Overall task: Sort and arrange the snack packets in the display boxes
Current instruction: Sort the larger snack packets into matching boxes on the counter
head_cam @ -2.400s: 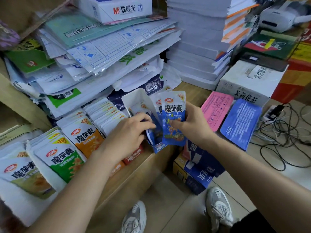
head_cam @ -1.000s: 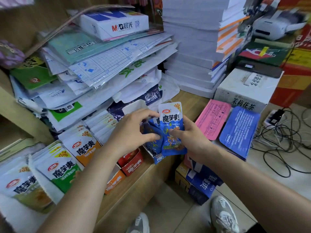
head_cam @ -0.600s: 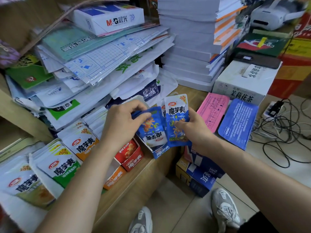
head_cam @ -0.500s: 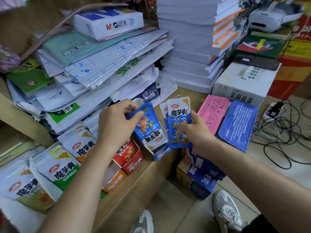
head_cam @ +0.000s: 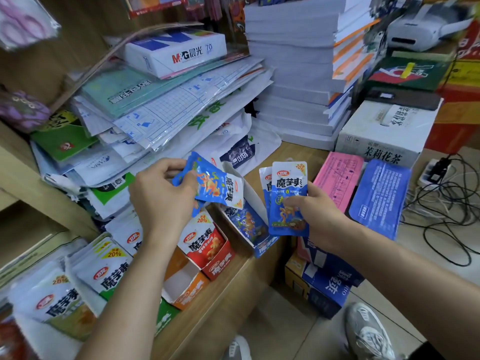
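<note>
- Far left on the counter (head_cam: 233,289): green packets (head_cam: 59,305) packed in rows, faces tipped up. What holds them is mostly hidden.
- Next along: orange display box (head_cam: 191,292), its white inner floor showing.
- Touching its right side: red display box (head_cam: 220,265), with a red packet (head_cam: 205,242) standing upright at the front.
- Left hand (head_cam: 161,201) in the air above the red box. Its fingers (head_cam: 166,165) are curled over and the thumb is pressed in, pinching one end of a tilted blue packet (head_cam: 215,185). The packet is held clear of the boxes, print running sideways, its free end over the blue box.
- Blue display box (head_cam: 262,246) at the counter edge, white flap raised. Boxed blue packets (head_cam: 246,223) lean inside it.
- Right hand (head_cam: 322,219) just right of that box. It grips a pair of blue packets (head_cam: 288,201) upright, one behind the other, thumb across the lower front, fingers wrapped behind. Cannot tell whether their bottom edge touches the box.
- Right of the hand: pink pack (head_cam: 337,178) and blue pack (head_cam: 379,198) lying flat, side by side.
- Behind everything, left to right: heap of wrapped stationery (head_cam: 155,115) with a paper ream (head_cam: 176,50) on top, tall paper stack (head_cam: 293,74), white carton (head_cam: 384,133).
- Far right: tangled cables (head_cam: 446,203).
- Floor below the counter: blue cartons (head_cam: 324,279) and a grey shoe (head_cam: 368,331).
</note>
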